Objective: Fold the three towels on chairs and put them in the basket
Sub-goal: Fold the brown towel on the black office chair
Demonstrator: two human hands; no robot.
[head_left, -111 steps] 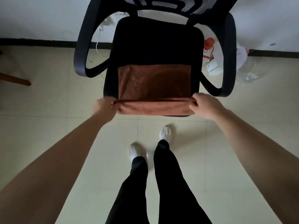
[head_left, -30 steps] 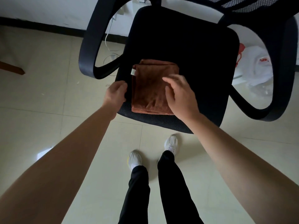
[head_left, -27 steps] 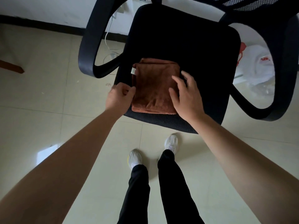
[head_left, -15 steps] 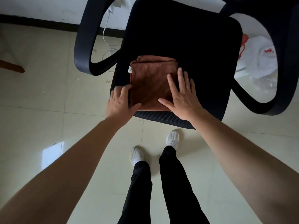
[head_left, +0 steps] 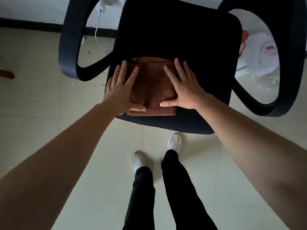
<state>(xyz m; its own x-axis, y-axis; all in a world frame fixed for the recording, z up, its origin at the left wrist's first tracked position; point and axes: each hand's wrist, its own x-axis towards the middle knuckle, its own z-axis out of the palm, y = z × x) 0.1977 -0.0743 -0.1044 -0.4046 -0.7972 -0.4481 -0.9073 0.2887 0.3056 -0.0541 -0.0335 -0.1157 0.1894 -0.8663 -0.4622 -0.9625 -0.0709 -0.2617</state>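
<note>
Brown towel: folded to a compact, several-layered rectangle, lying on the front part of the black chair seat, toward 6 o'clock of the cushion, near edge just short of the seat's front rim. Far edge at 12 o'clock showing stacked folds.

Left hand: flat, fingers spread, palm down on the towel's 9 o'clock side, thumb lying along the near edge. Nothing gripped.

Right hand: flat, fingers spread, palm down on the 3 o'clock side, thumb pointing inward along the near edge. Nothing gripped.

Handling, judged: light, soft, plush; no stiffness of its own, likely to sag or unfold if lifted by one corner. Not fragile, not slippery; pile probably clings a little to the mesh seat. Best taken from both short sides at 9 and 3 o'clock, fingers slid beneath, thumbs on top, all layers pinched together.

Basket and other towels: not in view.

Surroundings: armrest at 9 o'clock; white plastic bag on the floor at 3 o'clock.
</note>
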